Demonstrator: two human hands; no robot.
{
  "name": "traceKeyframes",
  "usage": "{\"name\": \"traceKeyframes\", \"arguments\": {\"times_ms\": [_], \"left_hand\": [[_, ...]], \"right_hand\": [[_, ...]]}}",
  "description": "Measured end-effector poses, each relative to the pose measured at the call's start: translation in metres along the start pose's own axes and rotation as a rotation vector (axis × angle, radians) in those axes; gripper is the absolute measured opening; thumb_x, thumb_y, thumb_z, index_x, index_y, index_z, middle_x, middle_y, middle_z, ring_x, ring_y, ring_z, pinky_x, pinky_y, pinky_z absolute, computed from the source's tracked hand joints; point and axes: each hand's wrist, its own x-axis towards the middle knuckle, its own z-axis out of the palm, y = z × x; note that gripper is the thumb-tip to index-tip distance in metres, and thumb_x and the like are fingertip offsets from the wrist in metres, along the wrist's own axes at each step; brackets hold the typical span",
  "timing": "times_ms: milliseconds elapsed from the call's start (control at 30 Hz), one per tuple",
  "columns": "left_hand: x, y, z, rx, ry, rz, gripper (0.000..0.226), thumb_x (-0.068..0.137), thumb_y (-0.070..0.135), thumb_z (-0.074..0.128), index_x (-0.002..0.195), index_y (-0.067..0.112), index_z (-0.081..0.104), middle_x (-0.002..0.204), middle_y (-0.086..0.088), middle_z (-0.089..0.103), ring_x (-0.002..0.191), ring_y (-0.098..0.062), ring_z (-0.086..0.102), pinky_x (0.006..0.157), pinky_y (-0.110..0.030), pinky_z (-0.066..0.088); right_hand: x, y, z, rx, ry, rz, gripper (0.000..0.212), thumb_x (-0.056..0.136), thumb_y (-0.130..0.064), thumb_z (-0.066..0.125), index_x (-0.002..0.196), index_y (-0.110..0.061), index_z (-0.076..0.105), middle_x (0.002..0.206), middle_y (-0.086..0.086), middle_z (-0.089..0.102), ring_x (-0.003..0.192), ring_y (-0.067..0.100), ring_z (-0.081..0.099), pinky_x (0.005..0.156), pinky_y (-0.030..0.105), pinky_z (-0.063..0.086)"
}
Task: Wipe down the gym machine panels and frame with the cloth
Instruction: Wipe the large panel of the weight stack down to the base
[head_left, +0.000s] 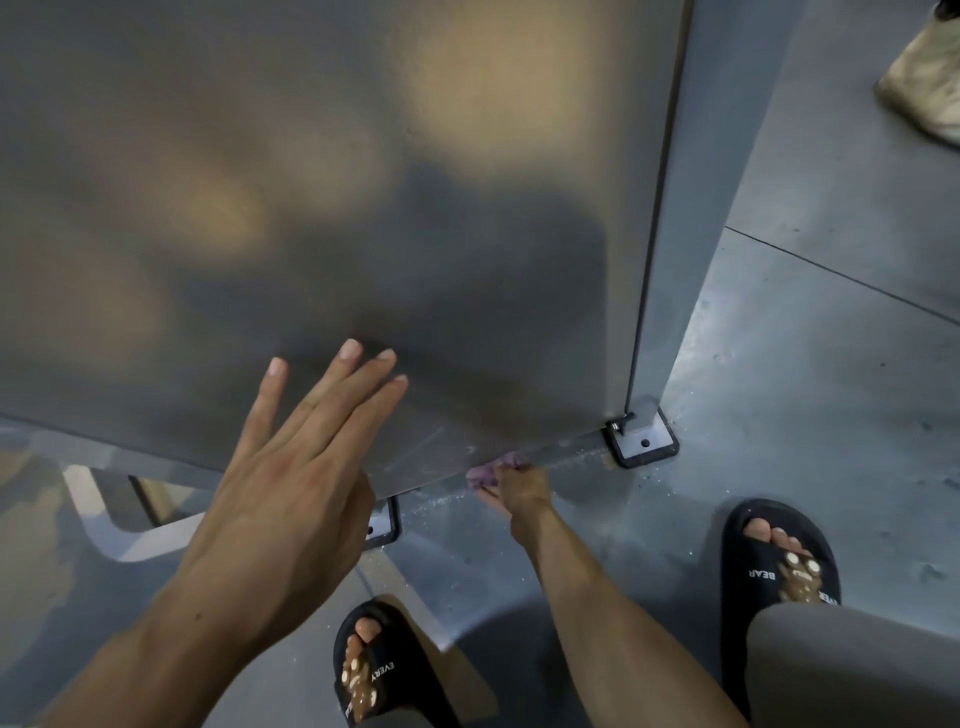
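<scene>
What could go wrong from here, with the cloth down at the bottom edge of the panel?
1. The right hand holds the purple cloth at the panel's lower edge; knuckles could scrape it or the bolted foot plate nearby.
2. Grit lies on the floor along that edge; the cloth may pick it up and scratch the finish.
3. The left hand, flat on the panel, may leave fresh prints.

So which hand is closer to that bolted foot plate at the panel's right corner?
The right. The right hand holds the purple cloth at the panel's bottom edge, just left of the foot plate. The left hand rests flat on the panel, farther left.
</scene>
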Motion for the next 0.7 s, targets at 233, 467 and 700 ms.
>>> {"name": "traceKeyframes", "arguments": {"times_ms": [233, 467, 700], "left_hand": [[0.000, 0.000, -0.002, -0.007, -0.001, -0.001, 0.079, 0.080, 0.006, 0.050, 0.158, 0.013, 0.037, 0.168, 0.002, 0.028, 0.159, -0.015, 0.010, 0.127, -0.055, 0.005], [0.001, -0.002, -0.001, -0.013, 0.001, 0.010, 0.080, 0.079, 0.006, 0.051, 0.158, 0.012, 0.037, 0.168, 0.002, 0.029, 0.159, -0.015, 0.010, 0.128, -0.053, 0.002], [0.000, -0.001, -0.003, -0.004, -0.006, 0.004, 0.081, 0.080, 0.007, 0.050, 0.159, 0.013, 0.035, 0.168, 0.002, 0.029, 0.159, -0.015, 0.010, 0.127, -0.055, 0.004]], "right_hand": [[0.025, -0.009, -0.027, -0.015, 0.267, -0.113, 0.040, 0.088, 0.015, 0.041, 0.074, -0.022, 0.044, 0.056, 0.006, 0.069, 0.070, 0.028, 0.063, 0.082, 0.044, 0.056], [0.003, -0.011, -0.007, -0.037, 0.104, -0.142, 0.034, 0.094, 0.015, 0.035, 0.084, -0.017, 0.042, 0.068, 0.013, 0.073, 0.069, 0.028, 0.064, 0.078, 0.049, 0.059], [0.011, -0.016, -0.034, -0.022, 0.201, -0.156, 0.034, 0.092, 0.014, 0.039, 0.077, -0.008, 0.061, 0.062, 0.003, 0.071, 0.064, 0.021, 0.067, 0.063, 0.027, 0.061]]}}
